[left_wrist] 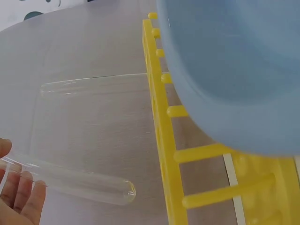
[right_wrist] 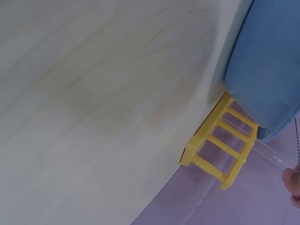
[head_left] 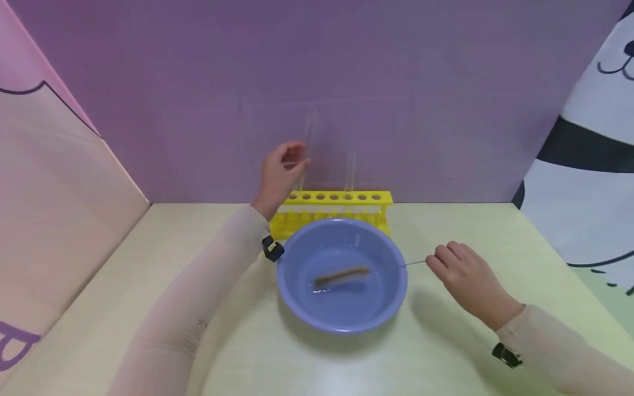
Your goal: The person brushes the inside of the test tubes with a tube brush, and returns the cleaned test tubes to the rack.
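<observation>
My left hand [head_left: 279, 173] pinches a clear test tube [left_wrist: 84, 183] between thumb and fingers, above the left end of the yellow test tube rack [head_left: 342, 197]. In the left wrist view its rounded closed end is apart from the rack's top bar. A second clear tube [head_left: 350, 170] stands in one of the rack's holes. Right of the blue basin [head_left: 342, 319], my right hand [head_left: 463, 280] grips the thin twisted-wire handle of a test tube brush [head_left: 342, 276]. The brush's brown bristle head is inside the basin, with bright glints beside it.
The basin stands on a pale table [head_left: 208, 236] directly in front of the rack, close to it. Behind the rack rises a purple backdrop [head_left: 346, 66]. Printed cloth panels stand at the left and right sides [head_left: 579, 203].
</observation>
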{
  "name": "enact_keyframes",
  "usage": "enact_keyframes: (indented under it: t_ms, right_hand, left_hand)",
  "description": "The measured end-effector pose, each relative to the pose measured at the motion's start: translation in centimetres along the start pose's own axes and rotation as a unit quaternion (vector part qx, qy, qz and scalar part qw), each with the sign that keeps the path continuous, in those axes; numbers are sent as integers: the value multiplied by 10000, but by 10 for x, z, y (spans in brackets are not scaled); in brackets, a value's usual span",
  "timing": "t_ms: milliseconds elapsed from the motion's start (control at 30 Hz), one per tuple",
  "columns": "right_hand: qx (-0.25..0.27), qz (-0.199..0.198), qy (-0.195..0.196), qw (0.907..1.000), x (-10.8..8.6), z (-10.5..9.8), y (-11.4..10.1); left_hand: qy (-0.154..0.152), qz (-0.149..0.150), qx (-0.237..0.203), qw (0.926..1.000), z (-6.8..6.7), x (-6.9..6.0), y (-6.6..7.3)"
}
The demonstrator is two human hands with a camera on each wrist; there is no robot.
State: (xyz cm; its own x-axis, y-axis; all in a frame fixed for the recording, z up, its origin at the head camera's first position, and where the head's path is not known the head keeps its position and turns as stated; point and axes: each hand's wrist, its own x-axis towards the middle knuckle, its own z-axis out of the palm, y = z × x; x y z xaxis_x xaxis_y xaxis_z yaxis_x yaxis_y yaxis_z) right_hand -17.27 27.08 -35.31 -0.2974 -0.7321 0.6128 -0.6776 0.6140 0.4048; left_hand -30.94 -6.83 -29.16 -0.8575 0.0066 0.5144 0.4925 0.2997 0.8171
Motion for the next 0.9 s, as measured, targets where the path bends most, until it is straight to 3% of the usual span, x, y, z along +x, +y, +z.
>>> enact_keyframes:
  t_ms: [167, 300, 467, 633, 900]
  right_hand:
    - [21, 26, 100, 9999, -1, -3, 3]
    - [106, 83, 200, 9997, -2, -5, 6]
    - [200, 178, 227, 9994, -5, -9, 10]
    - [251, 326, 329, 9986, -9, -13, 14]
    - [192, 463, 291, 9983, -13, -21, 17]
  left_hand:
    - [-207, 68, 248, 9995, -17, -11, 0]
    - [-591, 98, 677, 9959, -33, -22, -2]
    - [-1094, 74, 1290, 9856, -50, -45, -7]
    - [-1465, 295, 1724, 9736, -62, -64, -8]
    - [-1787, 616, 2093, 9594, -80, -88, 1]
